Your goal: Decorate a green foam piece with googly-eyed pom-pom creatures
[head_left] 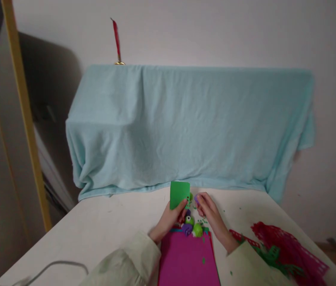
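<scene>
Far left, at 9 o'clock of the scene: a yellow upright post (24, 115) and, low at 7 o'clock, a grey cable (55, 265) trailing across the white counter (108, 226). Rear, 12 o'clock: a pale blue cloth (185, 127) draped over a bulky form, with a red ribbon (116, 39) standing above its left end. Centre: left hand (170, 218) pinched on the lower edge of a green paper piece (179, 194), held upright. Just right of it, right hand (211, 212) with fingers together around a small purple punch (197, 199), close against the paper's right edge. Between the wrists, at 6 o'clock of the paper: a green punch (197, 229) and another purple punch (187, 228), resting at the top of a magenta sheet (185, 260) lying flat. Green confetti scattered nearby. Far right, 4 o'clock: punched red and green scraps (284, 250). Step in hand, by judgement: punching shapes from the green piece's edge. The next move calls for seating the edge squarely in the punch slot and a firm squeeze.
</scene>
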### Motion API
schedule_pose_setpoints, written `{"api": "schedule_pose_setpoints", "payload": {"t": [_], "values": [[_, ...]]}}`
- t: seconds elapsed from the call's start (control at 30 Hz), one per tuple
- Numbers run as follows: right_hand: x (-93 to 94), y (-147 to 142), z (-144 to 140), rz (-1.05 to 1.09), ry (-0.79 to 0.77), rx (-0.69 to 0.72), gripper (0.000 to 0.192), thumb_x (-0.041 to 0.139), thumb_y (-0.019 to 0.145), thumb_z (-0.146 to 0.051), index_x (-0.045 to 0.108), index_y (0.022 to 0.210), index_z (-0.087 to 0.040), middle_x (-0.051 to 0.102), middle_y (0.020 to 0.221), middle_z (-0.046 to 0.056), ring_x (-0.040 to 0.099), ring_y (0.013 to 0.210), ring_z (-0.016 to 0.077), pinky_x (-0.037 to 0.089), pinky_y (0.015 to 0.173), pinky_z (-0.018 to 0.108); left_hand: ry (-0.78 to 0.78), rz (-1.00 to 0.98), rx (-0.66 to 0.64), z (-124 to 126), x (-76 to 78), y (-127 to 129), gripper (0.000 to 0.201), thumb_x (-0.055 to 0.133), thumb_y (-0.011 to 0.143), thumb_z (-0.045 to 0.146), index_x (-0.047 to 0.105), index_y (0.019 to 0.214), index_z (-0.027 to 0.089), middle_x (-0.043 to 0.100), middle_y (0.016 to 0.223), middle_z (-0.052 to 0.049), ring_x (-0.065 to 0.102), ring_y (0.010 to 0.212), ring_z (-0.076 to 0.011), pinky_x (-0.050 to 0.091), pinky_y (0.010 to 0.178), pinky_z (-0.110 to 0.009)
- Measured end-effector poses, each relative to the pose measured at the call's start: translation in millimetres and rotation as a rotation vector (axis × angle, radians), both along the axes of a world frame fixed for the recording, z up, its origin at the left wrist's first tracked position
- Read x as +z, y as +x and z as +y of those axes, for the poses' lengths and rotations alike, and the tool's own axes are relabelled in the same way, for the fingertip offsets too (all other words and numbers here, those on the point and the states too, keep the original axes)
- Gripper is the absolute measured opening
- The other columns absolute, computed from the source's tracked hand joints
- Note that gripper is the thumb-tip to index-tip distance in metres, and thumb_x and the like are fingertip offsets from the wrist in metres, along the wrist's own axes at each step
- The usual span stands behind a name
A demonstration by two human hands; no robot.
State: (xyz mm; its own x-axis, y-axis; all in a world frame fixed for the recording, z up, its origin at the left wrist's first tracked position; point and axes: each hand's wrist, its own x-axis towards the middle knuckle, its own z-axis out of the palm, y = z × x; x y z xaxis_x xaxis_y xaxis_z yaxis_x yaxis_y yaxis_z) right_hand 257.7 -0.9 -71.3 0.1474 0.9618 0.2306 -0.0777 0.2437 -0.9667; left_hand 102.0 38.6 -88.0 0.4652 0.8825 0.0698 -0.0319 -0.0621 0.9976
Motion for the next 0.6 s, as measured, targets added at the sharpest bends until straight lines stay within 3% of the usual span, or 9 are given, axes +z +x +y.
{"api": "schedule_pose_setpoints", "payload": {"t": [0.2,0.33,0.6], "values": [[-12.9,-1.2,-0.7,0.065,-0.084,0.042,0.043,0.056,0.08,-0.063,0.053,0.082,-0.02,0.053,0.06,-0.003,0.041,0.043,0.0097,0.029,0.042,0.022,-0.015,0.062,0.017,-6.7,-0.8,-3.7,0.055,0.048,0.082,0.063,0.054,0.055,0.016,0.046,0.044,0.001,0.039,0.04,-0.0093,0.03,0.044,-0.022],[-16.5,-3.6,-3.6,0.008,-0.095,-0.005,0.042,0.05,0.083,-0.063,0.05,0.081,-0.021,0.05,0.056,-0.004,0.041,0.045,0.0111,0.029,0.044,0.023,-0.022,0.1,0.064,-10.5,-2.1,-3.9,0.047,0.055,0.079,0.059,0.056,0.062,0.016,0.051,0.05,0.0,0.042,0.043,-0.01,0.032,0.044,-0.022],[-10.3,-0.3,-11.5,-0.129,-0.039,-0.038,0.031,0.05,0.089,-0.053,0.052,0.09,-0.022,0.045,0.059,-0.005,0.042,0.052,0.0115,0.027,0.048,0.022,-0.038,0.072,0.172,-15.4,-6.3,-3.7,0.04,0.062,0.075,0.054,0.055,0.078,0.015,0.056,0.059,0.001,0.05,0.05,-0.0111,0.038,0.047,-0.021]]}}
